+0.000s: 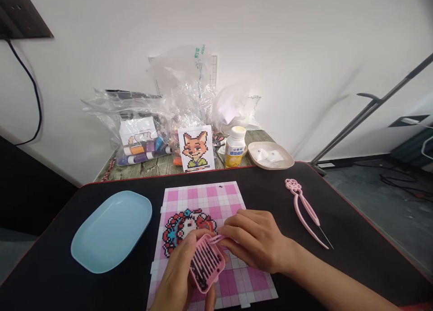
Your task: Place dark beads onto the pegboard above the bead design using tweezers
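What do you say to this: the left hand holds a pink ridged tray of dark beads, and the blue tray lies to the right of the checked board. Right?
Not quite: the head view shows the blue tray to the left of the checked board. The left hand does hold a pink ridged tray of dark beads.

From afar I see smooth plastic on the ridged tray (222, 265), softly glossy plastic on the blue plate (111, 232), shiny, crinkled plastic-film bags (135, 105), a matt black mat (264, 189) and wood-grained tabletop (154, 169).

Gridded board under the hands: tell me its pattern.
Pink-and-white checks on the board, with thin grid lines; the head view shows it.
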`<action>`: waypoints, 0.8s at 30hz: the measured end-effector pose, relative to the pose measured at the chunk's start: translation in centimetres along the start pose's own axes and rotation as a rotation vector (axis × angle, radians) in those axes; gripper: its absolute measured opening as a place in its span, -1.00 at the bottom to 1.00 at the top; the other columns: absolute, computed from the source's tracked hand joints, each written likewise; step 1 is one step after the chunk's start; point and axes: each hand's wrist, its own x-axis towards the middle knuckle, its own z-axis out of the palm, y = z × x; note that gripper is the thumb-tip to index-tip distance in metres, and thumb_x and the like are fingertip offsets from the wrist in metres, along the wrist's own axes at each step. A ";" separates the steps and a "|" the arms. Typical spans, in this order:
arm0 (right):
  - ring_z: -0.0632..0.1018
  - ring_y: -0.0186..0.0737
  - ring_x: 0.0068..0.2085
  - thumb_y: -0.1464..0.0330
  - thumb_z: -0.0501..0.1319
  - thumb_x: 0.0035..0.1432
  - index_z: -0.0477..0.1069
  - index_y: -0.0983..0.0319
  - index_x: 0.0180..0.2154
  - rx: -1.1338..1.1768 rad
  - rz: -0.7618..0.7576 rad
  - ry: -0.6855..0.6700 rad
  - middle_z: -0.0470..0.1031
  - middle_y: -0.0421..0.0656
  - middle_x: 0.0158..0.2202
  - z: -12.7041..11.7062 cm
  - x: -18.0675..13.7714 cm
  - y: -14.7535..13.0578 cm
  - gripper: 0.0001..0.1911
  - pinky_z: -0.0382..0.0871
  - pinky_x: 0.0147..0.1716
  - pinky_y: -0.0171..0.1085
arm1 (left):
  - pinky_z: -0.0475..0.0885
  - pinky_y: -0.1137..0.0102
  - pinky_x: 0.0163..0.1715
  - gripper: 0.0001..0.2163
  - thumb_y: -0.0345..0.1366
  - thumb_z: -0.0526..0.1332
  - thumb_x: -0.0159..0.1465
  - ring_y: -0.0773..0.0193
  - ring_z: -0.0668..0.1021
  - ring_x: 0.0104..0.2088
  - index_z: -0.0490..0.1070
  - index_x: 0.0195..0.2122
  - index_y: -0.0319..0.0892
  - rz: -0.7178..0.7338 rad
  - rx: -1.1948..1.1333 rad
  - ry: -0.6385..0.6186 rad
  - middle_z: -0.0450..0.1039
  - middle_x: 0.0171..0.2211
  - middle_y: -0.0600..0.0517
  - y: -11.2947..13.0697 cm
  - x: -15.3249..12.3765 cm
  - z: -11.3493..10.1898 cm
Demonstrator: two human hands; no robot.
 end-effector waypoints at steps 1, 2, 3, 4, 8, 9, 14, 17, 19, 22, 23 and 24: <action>0.42 -0.38 -0.50 0.41 0.15 0.25 0.40 0.31 -0.28 0.002 -0.001 -0.001 0.50 -0.19 -0.47 0.0 0.0 0.0 -0.90 0.27 -0.53 -0.36 | 0.33 0.48 -0.69 -0.63 -0.07 -0.05 0.37 0.41 0.38 -0.80 0.26 0.01 -0.23 0.006 0.007 -0.007 0.45 -0.58 0.13 0.0 0.0 -0.1; 0.42 -0.37 -0.50 0.41 0.15 0.25 0.40 0.31 -0.28 0.004 -0.002 -0.003 0.50 -0.19 -0.47 0.0 0.0 0.0 -0.90 0.27 -0.53 -0.36 | 0.33 0.47 -0.69 -0.62 -0.05 -0.03 0.36 0.41 0.37 -0.80 0.27 0.01 -0.23 0.012 0.015 -0.019 0.43 -0.59 0.14 0.0 0.0 -0.1; 0.42 -0.37 -0.51 0.41 0.16 0.25 0.40 0.31 -0.28 0.005 -0.001 -0.002 0.50 -0.19 -0.47 0.0 0.0 0.0 -0.91 0.26 -0.53 -0.36 | 0.32 0.47 -0.70 -0.62 -0.04 -0.01 0.35 0.40 0.37 -0.79 0.28 0.01 -0.23 0.015 0.023 -0.031 0.42 -0.60 0.14 0.0 0.0 -0.2; 0.41 -0.37 -0.51 0.41 0.16 0.25 0.40 0.31 -0.28 0.007 0.000 -0.001 0.50 -0.20 -0.47 0.1 0.0 0.0 -0.91 0.26 -0.53 -0.36 | 0.31 0.46 -0.70 -0.61 -0.03 0.00 0.35 0.39 0.37 -0.79 0.29 0.01 -0.23 0.015 0.028 -0.038 0.43 -0.59 0.13 0.0 0.1 -0.2; 0.40 -0.38 -0.52 0.41 0.15 0.26 0.40 0.31 -0.28 0.011 0.001 0.013 0.49 -0.20 -0.48 0.1 0.1 0.0 -0.90 0.25 -0.54 -0.36 | 0.32 0.45 -0.70 -0.61 -0.02 0.01 0.33 0.42 0.38 -0.79 0.31 -0.01 -0.22 -0.002 0.016 -0.020 0.49 -0.48 0.07 0.0 0.2 -0.2; 0.40 -0.38 -0.52 0.41 0.14 0.26 0.40 0.31 -0.28 0.014 0.002 0.013 0.49 -0.20 -0.48 0.1 0.1 -0.1 -0.90 0.25 -0.54 -0.36 | 0.32 0.45 -0.70 -0.62 -0.03 0.03 0.33 0.43 0.38 -0.79 0.32 -0.02 -0.22 0.000 0.013 -0.009 0.50 -0.45 0.05 0.0 0.2 -0.1; 0.42 -0.38 -0.51 0.41 0.15 0.26 0.39 0.31 -0.29 0.037 0.021 0.031 0.50 -0.19 -0.47 -0.1 0.2 -0.2 -0.91 0.28 -0.52 -0.38 | 0.30 0.47 -0.74 -0.67 -0.05 0.01 0.35 0.44 0.41 -0.80 0.31 -0.04 -0.18 0.007 -0.018 0.018 0.51 -0.34 0.02 -0.2 -0.1 0.2; 0.43 -0.38 -0.50 0.42 0.14 0.26 0.39 0.30 -0.28 0.043 0.028 0.035 0.50 -0.19 -0.47 -0.1 0.2 -0.2 -0.91 0.29 -0.51 -0.38 | 0.28 0.49 -0.76 -0.68 -0.07 -0.03 0.37 0.43 0.41 -0.81 0.32 -0.07 -0.18 0.014 -0.028 0.011 0.51 -0.37 0.03 -0.2 -0.1 0.2; 0.44 -0.38 -0.49 0.41 0.14 0.27 0.38 0.30 -0.28 0.042 0.034 0.039 0.51 -0.19 -0.46 0.0 0.1 -0.1 -0.91 0.30 -0.50 -0.38 | 0.27 0.49 -0.77 -0.66 -0.05 -0.01 0.35 0.43 0.41 -0.81 0.34 -0.09 -0.20 0.011 -0.034 0.008 0.51 -0.38 0.02 -0.3 0.0 0.2; 0.44 -0.39 -0.49 0.41 0.13 0.27 0.37 0.28 -0.28 0.050 0.050 0.059 0.51 -0.20 -0.46 0.0 0.0 0.0 -0.92 0.31 -0.51 -0.38 | 0.29 0.46 -0.77 -0.61 0.00 0.04 0.31 0.39 0.42 -0.80 0.35 -0.04 -0.20 -0.010 -0.024 0.013 0.55 -0.39 -0.02 -0.5 0.1 0.0; 0.45 -0.39 -0.49 0.41 0.13 0.27 0.37 0.28 -0.28 0.052 0.055 0.069 0.50 -0.20 -0.46 0.0 -0.1 0.1 -0.92 0.31 -0.50 -0.38 | 0.30 0.45 -0.76 -0.59 0.02 0.06 0.29 0.38 0.42 -0.80 0.35 -0.02 -0.20 -0.019 -0.014 0.016 0.56 -0.39 -0.04 -0.6 0.1 -0.2; 0.45 -0.39 -0.49 0.41 0.13 0.27 0.37 0.28 -0.28 0.053 0.061 0.078 0.50 -0.20 -0.46 0.1 -0.2 0.2 -0.92 0.32 -0.50 -0.38 | 0.31 0.44 -0.76 -0.57 0.03 0.08 0.28 0.38 0.41 -0.81 0.35 -0.01 -0.19 -0.026 -0.007 0.024 0.57 -0.38 -0.06 -0.7 0.1 -0.3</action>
